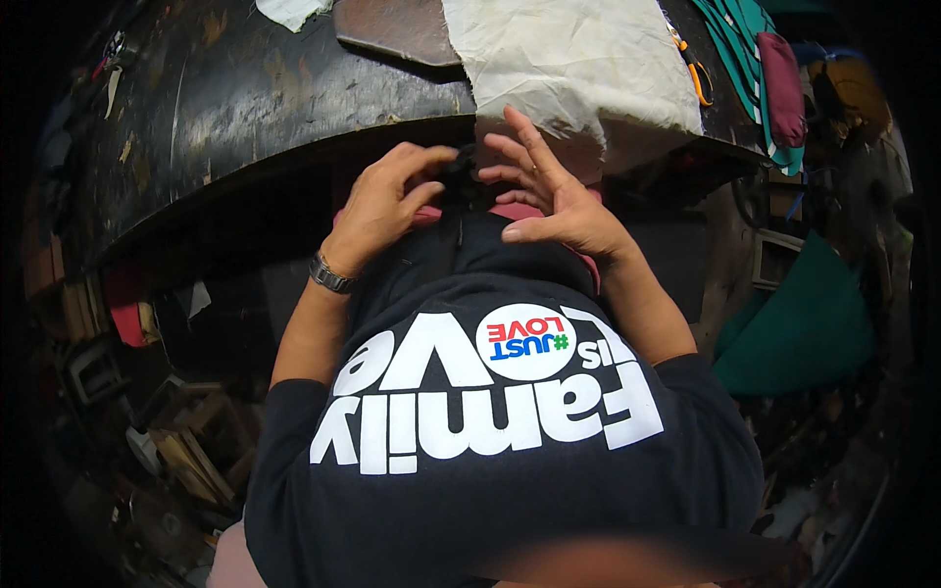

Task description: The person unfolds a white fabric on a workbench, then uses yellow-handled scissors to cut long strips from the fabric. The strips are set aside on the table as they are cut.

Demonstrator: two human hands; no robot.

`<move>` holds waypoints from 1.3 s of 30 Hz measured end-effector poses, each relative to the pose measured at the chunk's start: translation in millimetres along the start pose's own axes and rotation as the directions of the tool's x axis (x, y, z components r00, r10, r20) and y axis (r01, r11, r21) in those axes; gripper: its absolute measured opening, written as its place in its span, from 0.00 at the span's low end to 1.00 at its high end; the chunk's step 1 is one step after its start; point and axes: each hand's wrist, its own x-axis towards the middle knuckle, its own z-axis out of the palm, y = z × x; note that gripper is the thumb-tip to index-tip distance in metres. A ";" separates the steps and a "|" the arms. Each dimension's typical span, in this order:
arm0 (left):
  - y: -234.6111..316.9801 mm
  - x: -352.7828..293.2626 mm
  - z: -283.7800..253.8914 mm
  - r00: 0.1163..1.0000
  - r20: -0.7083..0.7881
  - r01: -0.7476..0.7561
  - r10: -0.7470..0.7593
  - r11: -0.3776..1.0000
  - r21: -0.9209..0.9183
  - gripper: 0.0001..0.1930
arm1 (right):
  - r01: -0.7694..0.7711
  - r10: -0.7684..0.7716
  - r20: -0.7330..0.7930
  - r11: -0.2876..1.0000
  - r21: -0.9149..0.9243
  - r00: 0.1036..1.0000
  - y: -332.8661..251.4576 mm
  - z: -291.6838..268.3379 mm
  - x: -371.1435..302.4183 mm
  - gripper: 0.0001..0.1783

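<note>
Both of my hands are raised over my lap, close to the near edge of the dark worktable (235, 108). My left hand (387, 196) has bent fingers, with a gap between thumb and forefinger. Its fingertips come near a small dark thing (461, 165) that I cannot make out against the shadow. Facing it, my right hand (559, 196) has spread fingers and holds nothing. Just beyond the right fingertips, a whitish cloth (578, 69) lies on the table and droops over its edge. Pinkish-red fabric (515, 209) shows below the hands.
A brown flat slab (397, 27) lies beside the cloth. An orange-handled tool (700, 78) rests at the cloth's right side. Teal fabric strips (737, 49) and a maroon piece (781, 88) hang farther right. Green cloth (804, 323) lies lower right; wooden pieces (191, 461) clutter the lower left.
</note>
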 end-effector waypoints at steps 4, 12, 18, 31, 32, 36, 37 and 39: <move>17.1 13.3 22.2 0.994 0.111 0.086 -0.021 0.776 -0.625 0.14 | 0.191 -0.287 -0.045 0.738 -0.647 0.957 11.9 15.1 7.5 0.63; 23.1 28.6 30.2 0.976 0.071 -0.161 0.204 0.906 -0.391 0.06 | 0.112 -0.308 -0.023 0.416 -0.903 0.951 -1.7 14.0 -3.3 0.57; 9.8 21.0 25.9 0.967 0.224 -0.048 0.119 0.953 -0.298 0.08 | 0.141 -0.502 -0.091 0.406 -0.903 0.860 -17.3 -52.8 -2.7 0.43; -38.0 46.2 71.7 0.916 0.252 0.379 -0.311 0.877 -0.296 0.14 | -0.682 -0.570 -0.637 0.173 -0.710 0.519 -41.6 -292.7 4.8 0.13; -34.4 44.5 73.8 0.936 0.262 0.331 -0.234 0.836 -0.437 0.13 | -0.707 -0.589 -0.639 0.154 -0.690 0.495 -43.3 -301.9 4.0 0.13; -5.8 30.4 65.4 0.926 0.351 0.343 -0.138 0.694 -0.632 0.15 | -0.722 -0.489 -0.689 0.158 -0.674 0.536 -55.7 -328.6 -11.9 0.24; 4.0 28.2 61.7 0.926 0.355 0.355 -0.131 0.620 -0.700 0.17 | -0.728 -0.441 -0.716 0.181 -0.662 0.541 -58.1 -330.0 -13.5 0.29; 23.6 23.6 57.1 0.933 0.350 0.348 -0.077 0.434 -0.831 0.20 | -0.762 -0.358 -0.753 0.152 -0.630 0.551 -54.5 -324.5 -16.0 0.44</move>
